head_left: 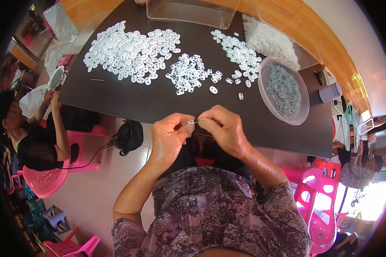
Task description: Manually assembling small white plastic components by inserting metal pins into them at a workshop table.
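My left hand (172, 136) is closed in a pinch on a small white plastic piece (191, 122) just off the table's near edge. Beside it, my right hand (224, 128) is also closed, its fingertips on a thin grey pin (196, 122) that meets the white piece; whether it is a screw is too small to tell. Several two-holed white pieces lie in a small heap (187, 73) beyond my hands. A larger heap of white oval pieces (133, 53) spreads at the far left. One oval piece (213, 90) lies apart, nearest to my hands.
A clear round bowl (265, 96) of thin grey pins (284, 90) stands on the right of the dark table (128, 96). Behind it are a bag of white pieces (272, 40) and a clear bin (188, 19). Another person (34, 137) sits at the left; pink chairs (313, 205) flank me.
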{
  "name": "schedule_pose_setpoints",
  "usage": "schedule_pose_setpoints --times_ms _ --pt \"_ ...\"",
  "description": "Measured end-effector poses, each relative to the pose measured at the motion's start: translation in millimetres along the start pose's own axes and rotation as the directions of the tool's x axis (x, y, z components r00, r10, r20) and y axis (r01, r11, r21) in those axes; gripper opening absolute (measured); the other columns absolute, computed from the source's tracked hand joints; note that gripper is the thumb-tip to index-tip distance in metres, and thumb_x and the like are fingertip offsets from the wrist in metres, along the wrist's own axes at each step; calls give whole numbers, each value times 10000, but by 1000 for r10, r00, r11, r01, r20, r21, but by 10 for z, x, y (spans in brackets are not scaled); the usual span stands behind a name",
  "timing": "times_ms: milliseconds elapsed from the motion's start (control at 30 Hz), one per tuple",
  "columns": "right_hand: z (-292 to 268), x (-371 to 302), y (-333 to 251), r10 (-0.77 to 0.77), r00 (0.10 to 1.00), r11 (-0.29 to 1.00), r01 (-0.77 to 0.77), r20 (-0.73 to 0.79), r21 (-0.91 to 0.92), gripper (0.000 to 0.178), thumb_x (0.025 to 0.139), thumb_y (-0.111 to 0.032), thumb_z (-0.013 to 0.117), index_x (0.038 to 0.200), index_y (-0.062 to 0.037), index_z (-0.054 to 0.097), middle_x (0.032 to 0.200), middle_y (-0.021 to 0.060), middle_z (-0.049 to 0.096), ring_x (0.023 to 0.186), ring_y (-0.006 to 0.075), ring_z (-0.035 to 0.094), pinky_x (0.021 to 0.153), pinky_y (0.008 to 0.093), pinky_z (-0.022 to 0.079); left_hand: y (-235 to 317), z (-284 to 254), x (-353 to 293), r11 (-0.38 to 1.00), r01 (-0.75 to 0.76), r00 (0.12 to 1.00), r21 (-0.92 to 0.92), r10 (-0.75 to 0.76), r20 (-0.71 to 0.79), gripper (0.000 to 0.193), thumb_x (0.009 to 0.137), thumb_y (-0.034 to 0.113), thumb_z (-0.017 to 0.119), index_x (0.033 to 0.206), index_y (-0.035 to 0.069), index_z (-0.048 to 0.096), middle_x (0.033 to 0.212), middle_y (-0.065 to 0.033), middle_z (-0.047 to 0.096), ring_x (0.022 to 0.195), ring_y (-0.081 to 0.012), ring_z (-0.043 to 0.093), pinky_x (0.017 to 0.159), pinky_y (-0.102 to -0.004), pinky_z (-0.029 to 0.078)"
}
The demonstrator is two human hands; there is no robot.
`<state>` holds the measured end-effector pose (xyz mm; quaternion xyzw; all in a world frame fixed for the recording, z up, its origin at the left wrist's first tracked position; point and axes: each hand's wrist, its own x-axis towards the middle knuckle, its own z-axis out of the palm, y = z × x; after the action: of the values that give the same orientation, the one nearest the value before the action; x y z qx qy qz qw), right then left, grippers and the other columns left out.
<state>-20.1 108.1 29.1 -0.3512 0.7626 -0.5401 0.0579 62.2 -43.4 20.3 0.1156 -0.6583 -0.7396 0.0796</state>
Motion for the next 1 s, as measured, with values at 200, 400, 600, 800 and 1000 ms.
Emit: schedule_pose_setpoints --times_ms 200,400,600,800,1000 --pt "-317 315 218 -233 964 871 149 -128 -469 117 728 -36 649 844 -25 638 731 96 563 677 234 542 624 322 432 -1 -34 47 972 47 999 -230 -49 -4 124 812 -13 607 923 -66 620 745 -85 620 607 -89 555 489 -193 428" --pt "-223 543 402 -304 949 541 245 85 -804 125 692 -87 684 804 -69 631 742 91 522 741 264 511 608 375 414 10 -41 63 962 60 998 -267 -64 -7 136 813 7 625 929 -64 620 756 -100 627 616 -104 568 497 -203 444" --pt "-246 468 490 -375 923 669 331 83 -665 102 731 -69 667 829 -55 645 729 71 568 687 223 534 591 323 429 36 -45 44 944 75 995 -322 -90 -32 161 830 45 627 938 -74 626 762 -123 644 596 -118 583 498 -215 460" --pt "-253 294 104 278 957 923 -289 82 253 166 814 -103 618 941 -10 670 754 39 645 647 43 529 546 185 396 26 0 8 935 51 994 -351 -81 -71 178 842 53 618 964 -76 620 762 -128 645 583 -115 583 479 -217 460" --pt "-190 248 58 287 941 870 -334 178 364 170 840 -85 596 962 16 657 763 47 644 671 49 541 558 169 392 60 82 -22 940 24 996 -341 -53 -76 185 844 54 616 983 -69 615 760 -127 644 575 -113 583 470 -210 463"
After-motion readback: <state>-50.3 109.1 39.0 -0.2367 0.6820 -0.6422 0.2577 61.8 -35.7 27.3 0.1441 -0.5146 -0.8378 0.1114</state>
